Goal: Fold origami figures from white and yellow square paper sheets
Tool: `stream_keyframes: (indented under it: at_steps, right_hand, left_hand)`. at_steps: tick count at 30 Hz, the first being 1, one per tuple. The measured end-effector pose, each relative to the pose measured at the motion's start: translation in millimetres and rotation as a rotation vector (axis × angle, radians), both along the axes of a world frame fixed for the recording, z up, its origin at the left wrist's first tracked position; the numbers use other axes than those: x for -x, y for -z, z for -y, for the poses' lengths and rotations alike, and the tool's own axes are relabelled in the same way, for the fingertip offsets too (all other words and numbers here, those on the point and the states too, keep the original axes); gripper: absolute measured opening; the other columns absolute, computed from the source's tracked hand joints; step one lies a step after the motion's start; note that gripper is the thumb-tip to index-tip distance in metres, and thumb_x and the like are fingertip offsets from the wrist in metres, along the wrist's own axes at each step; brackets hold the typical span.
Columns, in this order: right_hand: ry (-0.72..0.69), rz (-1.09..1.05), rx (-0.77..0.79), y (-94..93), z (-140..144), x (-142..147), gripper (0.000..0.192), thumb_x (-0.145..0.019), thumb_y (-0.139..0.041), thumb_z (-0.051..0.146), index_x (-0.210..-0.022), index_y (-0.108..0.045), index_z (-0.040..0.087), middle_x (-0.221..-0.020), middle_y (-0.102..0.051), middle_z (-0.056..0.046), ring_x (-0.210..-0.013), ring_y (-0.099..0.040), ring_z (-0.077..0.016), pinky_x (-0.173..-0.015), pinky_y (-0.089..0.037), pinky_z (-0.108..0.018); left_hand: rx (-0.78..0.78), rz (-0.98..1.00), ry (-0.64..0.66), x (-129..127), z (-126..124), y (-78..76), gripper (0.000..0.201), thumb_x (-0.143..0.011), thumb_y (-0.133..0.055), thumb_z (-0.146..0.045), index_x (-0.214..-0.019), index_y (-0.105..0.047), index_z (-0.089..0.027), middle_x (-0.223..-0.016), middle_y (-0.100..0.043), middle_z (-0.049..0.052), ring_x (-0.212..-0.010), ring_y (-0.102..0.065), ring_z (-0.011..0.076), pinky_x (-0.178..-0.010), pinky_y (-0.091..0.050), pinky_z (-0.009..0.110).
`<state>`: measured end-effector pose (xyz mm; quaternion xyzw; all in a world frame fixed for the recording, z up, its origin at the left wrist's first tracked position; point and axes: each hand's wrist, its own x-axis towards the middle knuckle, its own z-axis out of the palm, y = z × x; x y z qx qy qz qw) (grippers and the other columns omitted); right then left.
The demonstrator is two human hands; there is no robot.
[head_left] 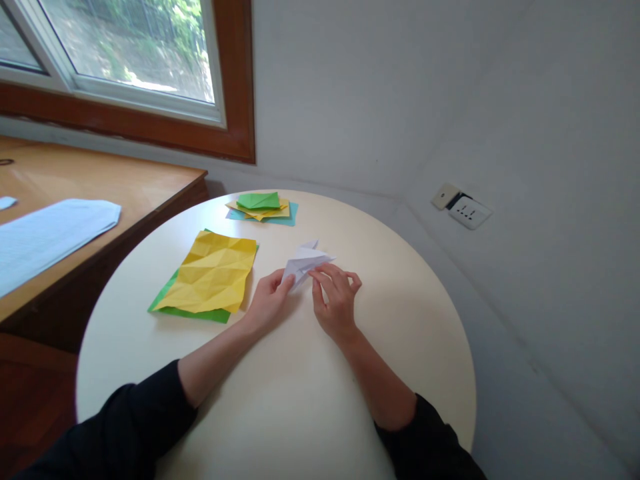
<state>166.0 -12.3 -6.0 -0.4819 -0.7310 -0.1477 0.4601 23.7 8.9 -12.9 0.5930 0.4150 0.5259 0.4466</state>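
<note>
A folded white paper piece with pointed flaps lies on the round cream table. My left hand pinches its near left edge between thumb and fingers. On the paper's right side my right hand presses down with the fingertips. Both forearms reach in from the bottom in dark sleeves.
A creased yellow sheet lies on a green sheet left of my hands. A small stack of green, yellow and blue folded papers sits at the table's far edge. A wooden desk with white paper stands left; a wall socket right.
</note>
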Motion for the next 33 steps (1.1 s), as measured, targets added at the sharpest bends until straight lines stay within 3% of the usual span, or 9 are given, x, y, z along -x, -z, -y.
stream_keyframes:
  at_steps: [3, 6, 10, 16, 19, 22, 26, 33]
  right_hand:
    - [0.064, 0.028, -0.003, -1.8, 0.6, 0.7, 0.021, -0.084, -0.046, 0.017, -0.094, -0.062, 0.024, -0.099, -0.065, -0.005, -0.101, -0.055, -0.0196, -0.089, -0.024, -0.037]
    - [0.103, 0.059, -0.006, -4.3, 1.6, 1.7, 0.019, -0.084, -0.045, 0.019, -0.091, -0.063, 0.022, -0.098, -0.065, -0.006, -0.099, -0.055, -0.0204, -0.086, -0.024, -0.037]
    - [0.091, 0.095, 0.020, -5.0, 1.1, 1.1, 0.017, -0.085, -0.044, 0.018, -0.085, -0.061, 0.019, -0.080, -0.067, -0.004, -0.083, -0.057, -0.0184, -0.078, -0.026, -0.036]
    - [0.075, 0.106, 0.004, -4.3, 0.3, -0.2, 0.017, -0.084, -0.042, 0.017, -0.090, -0.058, 0.017, -0.075, -0.068, -0.004, -0.068, -0.056, -0.0157, -0.073, -0.027, -0.034]
    - [0.059, 0.102, 0.004, -5.2, 1.2, 0.5, 0.020, -0.082, -0.043, 0.015, -0.097, -0.057, 0.017, -0.074, -0.068, -0.003, -0.064, -0.057, -0.0150, -0.073, -0.029, -0.033]
    - [0.032, 0.096, 0.008, -5.3, 1.5, 0.8, 0.029, -0.080, -0.044, 0.014, -0.107, -0.054, 0.016, -0.082, -0.068, -0.005, -0.069, -0.060, -0.0155, -0.075, -0.030, -0.034]
    - [-0.011, 0.109, 0.015, -3.1, 1.0, 0.6, 0.037, -0.078, -0.046, 0.014, -0.115, -0.049, 0.016, -0.098, -0.067, -0.009, -0.085, -0.061, -0.0176, -0.080, -0.032, -0.035]
    - [-0.040, 0.190, 0.135, 1.0, 1.1, 4.0, 0.053, -0.076, -0.050, 0.022, -0.128, -0.038, 0.022, -0.121, -0.055, -0.011, -0.111, -0.050, -0.0219, -0.096, -0.027, -0.041]
  left_hand:
    - [-0.084, -0.003, 0.009, -0.7, 2.5, -2.5, 0.027, -0.077, -0.054, -0.035, -0.089, -0.068, -0.015, -0.104, -0.064, 0.008, -0.100, -0.055, 0.0222, -0.090, -0.039, 0.032]
    - [-0.136, -0.041, 0.032, -1.1, 4.1, -2.9, 0.025, -0.078, -0.054, -0.033, -0.086, -0.069, -0.016, -0.112, -0.061, 0.010, -0.109, -0.051, 0.0241, -0.097, -0.035, 0.036]
    - [-0.133, -0.063, 0.063, -1.2, 5.6, -3.2, 0.025, -0.079, -0.053, -0.032, -0.089, -0.068, -0.015, -0.116, -0.060, 0.011, -0.111, -0.051, 0.0251, -0.098, -0.035, 0.039]
    - [-0.066, -0.008, 0.150, -2.1, 7.1, -4.5, 0.032, -0.075, -0.056, -0.033, -0.100, -0.061, -0.013, -0.105, -0.064, 0.011, -0.105, -0.053, 0.0237, -0.091, -0.040, 0.038]
    - [-0.057, 0.065, 0.190, -4.4, 7.4, -4.2, 0.027, -0.072, -0.060, -0.032, -0.092, -0.056, -0.014, -0.105, -0.062, 0.011, -0.100, -0.055, 0.0214, -0.086, -0.043, 0.034]
    - [-0.059, 0.141, 0.216, -7.2, 7.9, -5.0, 0.030, -0.067, -0.065, -0.029, -0.087, -0.046, -0.018, -0.107, -0.059, 0.010, -0.097, -0.056, 0.0187, -0.082, -0.044, 0.031]
    - [-0.027, 0.228, 0.253, -8.3, 9.0, -8.3, 0.044, -0.065, -0.067, -0.025, -0.094, -0.035, -0.021, -0.112, -0.057, 0.011, -0.093, -0.058, 0.0160, -0.078, -0.045, 0.028]
    - [0.048, 0.196, 0.262, -6.3, 10.7, -10.7, 0.059, -0.064, -0.063, -0.022, -0.114, -0.031, -0.022, -0.098, -0.062, 0.006, -0.079, -0.059, 0.0157, -0.068, -0.046, 0.027]
